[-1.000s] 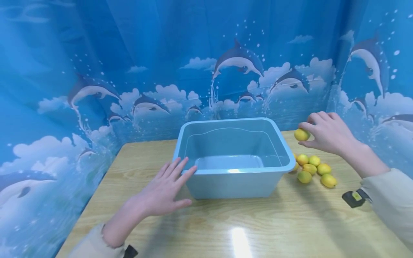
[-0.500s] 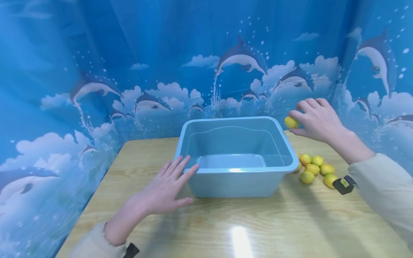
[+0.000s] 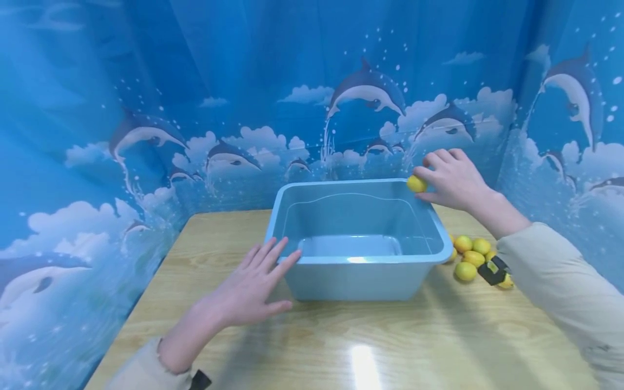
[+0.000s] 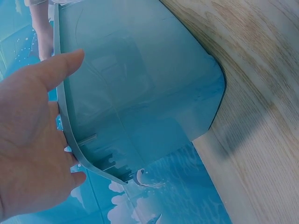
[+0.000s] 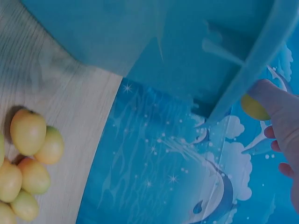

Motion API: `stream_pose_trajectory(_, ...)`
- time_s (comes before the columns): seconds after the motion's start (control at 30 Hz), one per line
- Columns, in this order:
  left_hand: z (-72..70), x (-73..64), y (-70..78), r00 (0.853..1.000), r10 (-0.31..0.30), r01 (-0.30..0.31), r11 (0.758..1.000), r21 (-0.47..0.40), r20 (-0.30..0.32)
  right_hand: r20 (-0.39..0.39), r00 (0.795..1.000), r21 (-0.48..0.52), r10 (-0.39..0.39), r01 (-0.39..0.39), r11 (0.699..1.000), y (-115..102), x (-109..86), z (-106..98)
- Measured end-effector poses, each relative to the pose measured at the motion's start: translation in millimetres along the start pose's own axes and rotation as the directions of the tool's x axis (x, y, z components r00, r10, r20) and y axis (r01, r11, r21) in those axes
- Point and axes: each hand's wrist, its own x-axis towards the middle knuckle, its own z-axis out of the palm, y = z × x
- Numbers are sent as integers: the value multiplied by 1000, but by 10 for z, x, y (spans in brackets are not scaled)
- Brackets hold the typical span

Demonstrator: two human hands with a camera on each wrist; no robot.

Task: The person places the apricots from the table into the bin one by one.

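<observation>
My right hand (image 3: pixel 454 180) pinches a yellow lemon (image 3: pixel 416 184) between thumb and fingers, over the far right corner of a light blue plastic tub (image 3: pixel 353 283). In the right wrist view the held lemon (image 5: pixel 254 108) shows just outside the tub's rim (image 5: pixel 254 58), half covered by the fingers. My left hand (image 3: pixel 246 292) has its fingers straight and spread, with the fingertips right at the tub's near left rim. The left wrist view shows that hand (image 4: pixel 35 135) alongside the tub wall (image 4: pixel 140 70). No fruit shows on the tub's floor.
Several more lemons (image 3: pixel 466 271) lie in a cluster on the wooden table (image 3: pixel 312 341), right of the tub; the right sleeve and its black wrist strap (image 3: pixel 493 270) partly cover them. A blue dolphin-print curtain (image 3: pixel 244 81) hangs behind the table and along both sides.
My right hand has carried the lemon leftward, from above the lemon cluster to the tub's far right corner, rising at first. The left hand has stayed at the rim.
</observation>
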Motion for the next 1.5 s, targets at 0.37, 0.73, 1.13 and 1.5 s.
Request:
stream_pose_trajectory(0.37, 22, 39, 28, 1000, 10, -9, 1000, -19, 15, 47, 999, 1, 11, -11, 1000, -86, 12, 69)
stream_pose_trajectory(0.73, 19, 19, 33, 1000, 13, -14, 999, -45, -14, -58, 998, 23, 18, -17, 1000, -17, -300, -30)
stream_pose_trajectory(1.13, 47, 2, 17, 999, 10, -11, 1000, -26, -34, -184, 982, -29, 40, -46, 998, 55, -1002, 194)
stream_pose_trajectory(1.5, 38, 18, 28, 1000, -4, 4, 1000, -30, -23, -3, 996, 46, 94, -94, 995, -137, -1671, 563)
